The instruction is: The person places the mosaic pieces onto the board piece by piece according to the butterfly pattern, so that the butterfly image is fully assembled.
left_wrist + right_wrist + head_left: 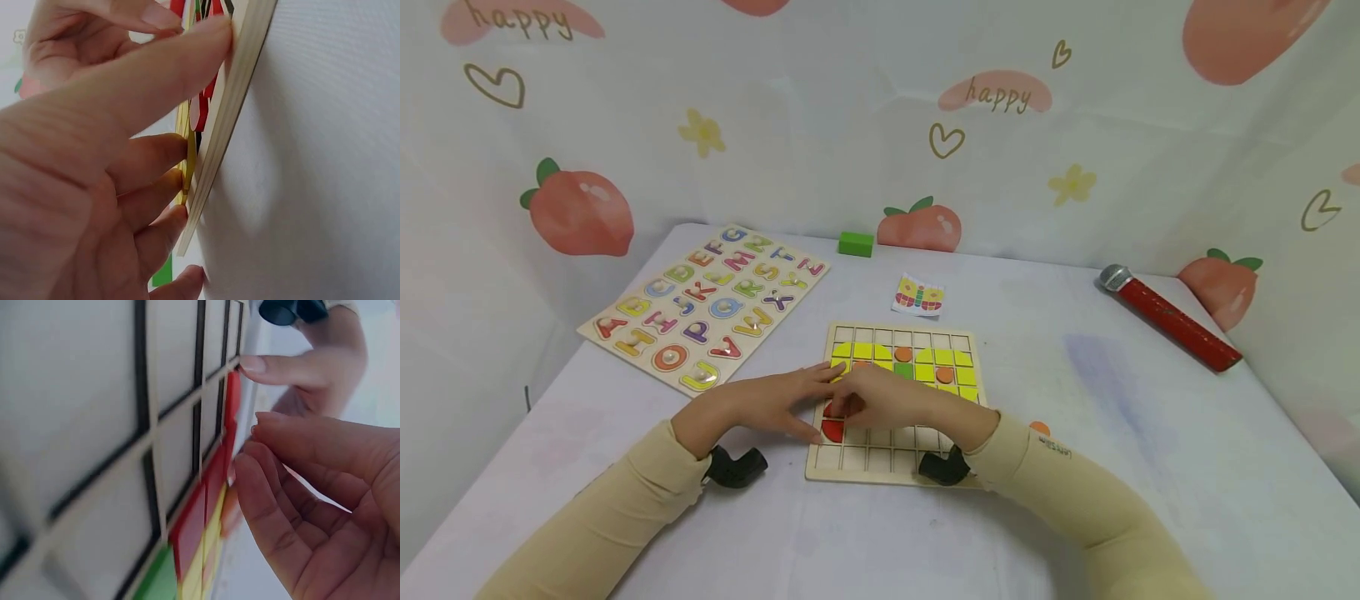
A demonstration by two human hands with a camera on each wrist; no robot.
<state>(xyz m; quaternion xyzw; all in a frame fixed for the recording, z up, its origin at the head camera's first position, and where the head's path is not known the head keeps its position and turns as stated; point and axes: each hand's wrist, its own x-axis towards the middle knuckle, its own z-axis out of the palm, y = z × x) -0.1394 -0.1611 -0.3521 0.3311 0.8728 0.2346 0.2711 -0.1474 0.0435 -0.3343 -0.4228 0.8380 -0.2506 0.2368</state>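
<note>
A wooden grid board (880, 460) lies flat on the table, partly filled with yellow tiles (863, 351), orange discs (945, 375), a green square (903, 370) and red tiles (832, 431). My left hand (775, 400) rests at the board's left side with fingers extended; in the left wrist view its thumb (206, 37) touches near the board's edge. Bent over the red tiles is my right hand (887, 396). The right wrist view shows its thumb and index finger (259, 500) slightly apart, nothing visible between them, close to the red tiles (190, 528). It hides several tiles from the head view.
An alphabet puzzle board (703, 308) lies at the left. Behind the grid are a butterfly picture card (919, 296) and a green block (856, 244). A red microphone (1176, 323) lies far right. An orange disc (1039, 427) sits by my right sleeve.
</note>
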